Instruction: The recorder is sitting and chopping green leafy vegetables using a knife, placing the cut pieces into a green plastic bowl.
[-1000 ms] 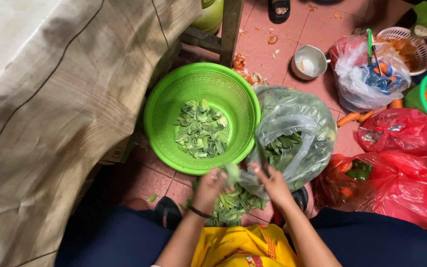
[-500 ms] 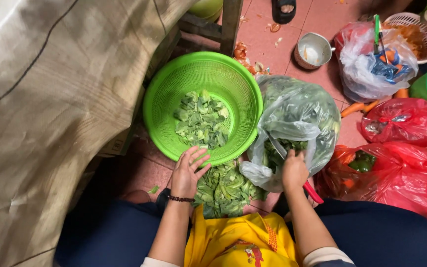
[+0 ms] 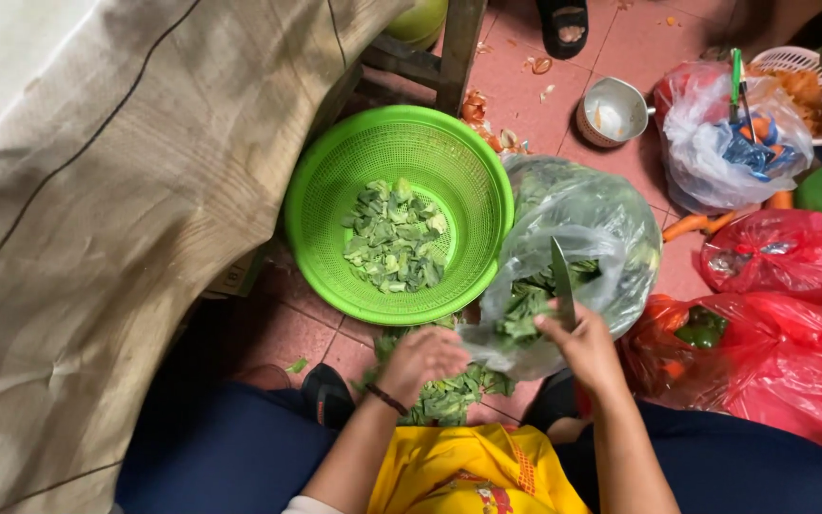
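Head view — your hands over the greens.
Your right hand (image 3: 587, 350) grips a knife (image 3: 561, 279), blade up; your left hand (image 3: 423, 357) curls loosely over leafy greens (image 3: 449, 395) — grasp unclear.

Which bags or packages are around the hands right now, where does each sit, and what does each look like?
Clear plastic bag: beside the green colander, bulging, holds leafy greens; right hand with a knife at its mouth.
Red plastic bags: on the floor at right, crumpled, glossy.
Clear-and-red bag: upper right, knotted, blue and orange contents.
No labels, signs or screens visible.
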